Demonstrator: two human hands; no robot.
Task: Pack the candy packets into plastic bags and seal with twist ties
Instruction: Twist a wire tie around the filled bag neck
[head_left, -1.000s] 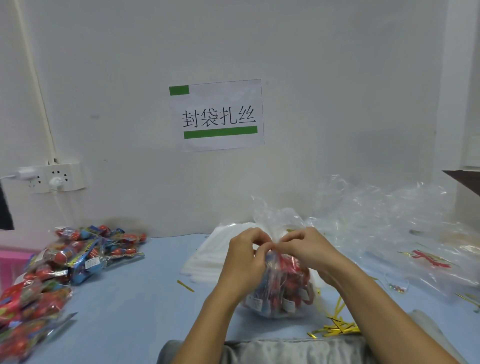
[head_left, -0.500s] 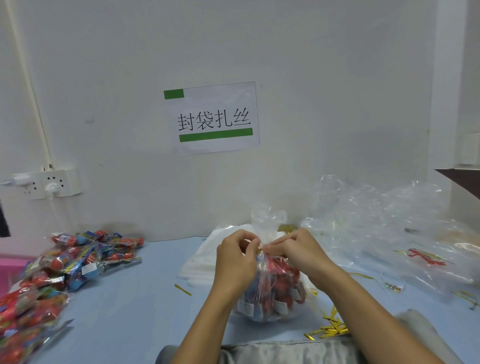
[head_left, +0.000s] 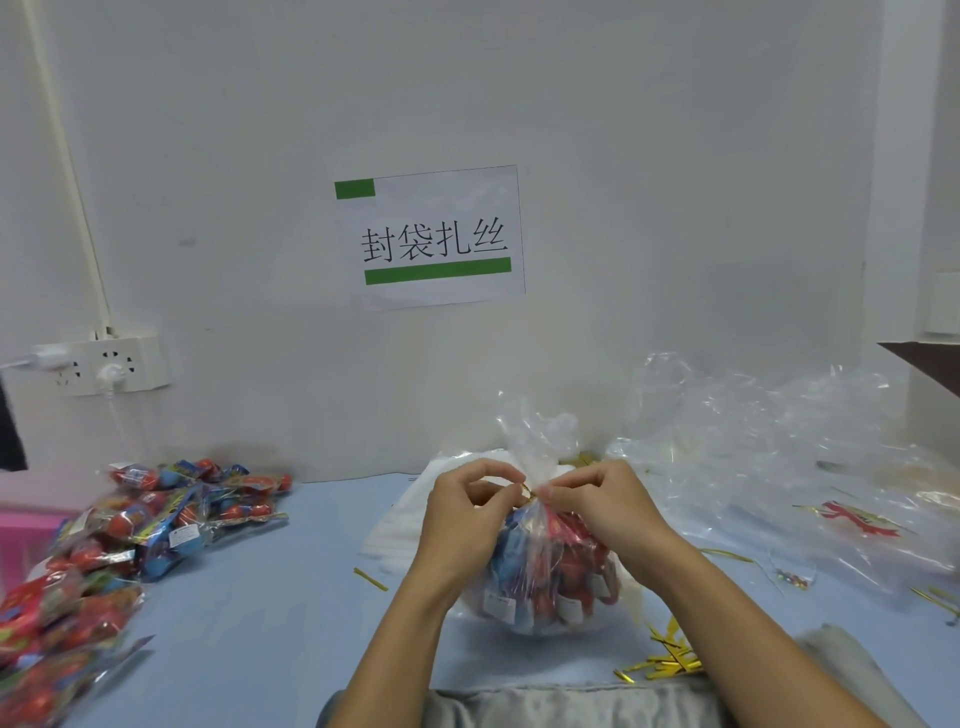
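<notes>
Gold twist tie (head_left: 525, 491) sits at the neck of the plastic bag (head_left: 550, 577), right between my 2 hands. My left hand (head_left: 467, 514) has fingers curled, thumb and forefinger pinching 1 end of the tie. My right hand (head_left: 605, 506) is curled too, fingertips pinching the bag neck and the other end of the tie. Both hands touch the bag at the gathered neck. Above the pinch, the loose top of the bag flares upward.

The bag stands upright on the blue surface (head_left: 270, 613), front centre, just ahead of my grey shirt (head_left: 545, 706). It's full of candy packets (head_left: 566, 571), red and blue, white labels showing low down.

Left side: a loose pile of candy packets (head_left: 156, 525) running from the wall toward the near-left edge; the near part is blurred. A pink box (head_left: 26, 525) lies behind it at the far left.

Behind the bag: a flat stack of clear bags (head_left: 405, 519), partly hidden by my hands. 1 stray tie (head_left: 371, 579) lies on the surface left of the bag. A heap of spare ties (head_left: 662, 660) sits near right, just beside my right forearm.

Right side: a big crumpled heap of clear plastic (head_left: 769, 467), with a few ties and a red printed piece (head_left: 857, 517) showing through it.

Wall: paper sign (head_left: 431, 236) with green bars and black characters, and a white power strip (head_left: 111, 364) on the left with plugs in it.
</notes>
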